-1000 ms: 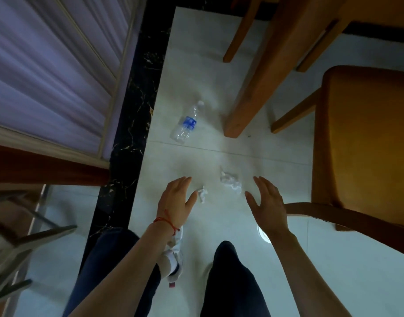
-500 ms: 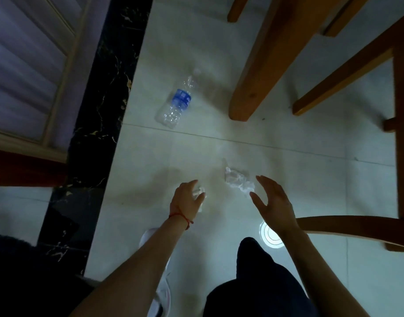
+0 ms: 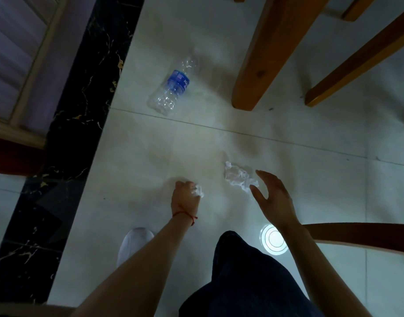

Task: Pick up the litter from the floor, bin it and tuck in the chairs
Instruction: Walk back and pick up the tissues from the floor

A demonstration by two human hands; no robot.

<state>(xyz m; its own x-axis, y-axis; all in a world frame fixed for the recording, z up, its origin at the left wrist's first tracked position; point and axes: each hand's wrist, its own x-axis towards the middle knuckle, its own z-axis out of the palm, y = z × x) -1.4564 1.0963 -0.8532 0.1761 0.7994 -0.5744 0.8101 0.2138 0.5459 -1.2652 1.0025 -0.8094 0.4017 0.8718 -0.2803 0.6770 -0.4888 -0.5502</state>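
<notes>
My left hand [image 3: 185, 197] closed on one small paper wad [image 3: 198, 192], I think. My right hand [image 3: 274, 197] was open beside one bigger wad [image 3: 238, 177]. One bottle [image 3: 172, 86] lay on the floor [image 3: 150, 156].

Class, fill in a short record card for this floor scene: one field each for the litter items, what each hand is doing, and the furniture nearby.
Litter 1: small paper wad, pinched in left hand
Litter 2: larger crumpled paper, on the tile
Litter 3: plastic bottle, lying on its side, blue label
Right hand: open, beside the larger crumpled paper, contact unclear
Furniture: wooden legs beyond the litter
Floor: pale tiles, black marble strip on the left
</notes>
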